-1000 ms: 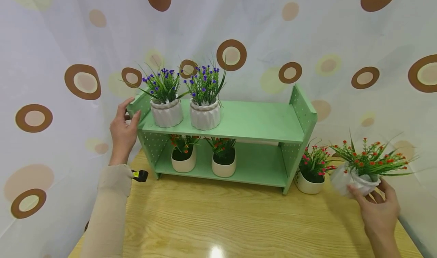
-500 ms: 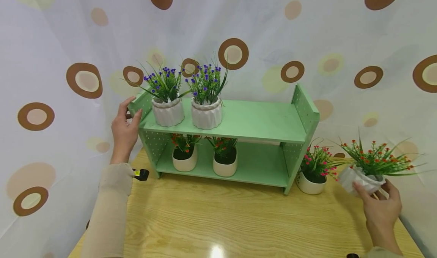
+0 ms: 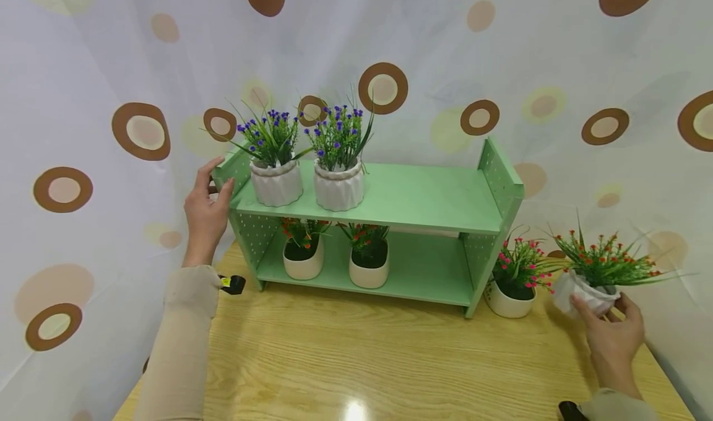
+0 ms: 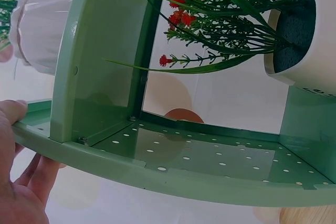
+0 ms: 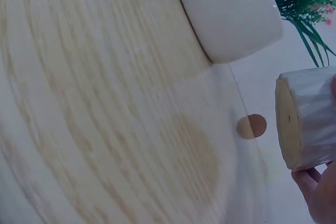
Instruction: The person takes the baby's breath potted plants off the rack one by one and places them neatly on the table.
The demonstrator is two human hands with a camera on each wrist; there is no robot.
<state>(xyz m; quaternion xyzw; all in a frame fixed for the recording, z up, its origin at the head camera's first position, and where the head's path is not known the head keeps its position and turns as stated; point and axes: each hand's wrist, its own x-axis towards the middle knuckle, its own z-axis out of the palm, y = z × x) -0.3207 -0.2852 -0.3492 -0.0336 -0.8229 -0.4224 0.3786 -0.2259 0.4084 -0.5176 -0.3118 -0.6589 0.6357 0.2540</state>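
My right hand (image 3: 613, 340) grips a white fluted pot of red-orange flowers (image 3: 585, 294), tilted and held above the table at the far right. In the right wrist view the underside of this fluted pot (image 5: 289, 124) shows, off the tabletop. With thumb and fingers around its upper edge, my left hand (image 3: 206, 217) holds the left side panel (image 3: 233, 168) of a green two-tier shelf (image 3: 429, 198). The left wrist view shows that hand's thumb and fingers (image 4: 44, 182) on either side of the panel.
Two white fluted pots with purple flowers (image 3: 338, 189) stand on the upper tier's left half. Below them, two cream pots with red flowers (image 3: 369, 273) sit on the lower tier. A cream pot with pink flowers (image 3: 509, 303) stands on the wooden table (image 3: 334, 353) beside the shelf's right panel.
The right hand and its fluted pot shift slightly right, then slightly back left, still held up. The left hand stays on the shelf panel. The whole view drifts a little.
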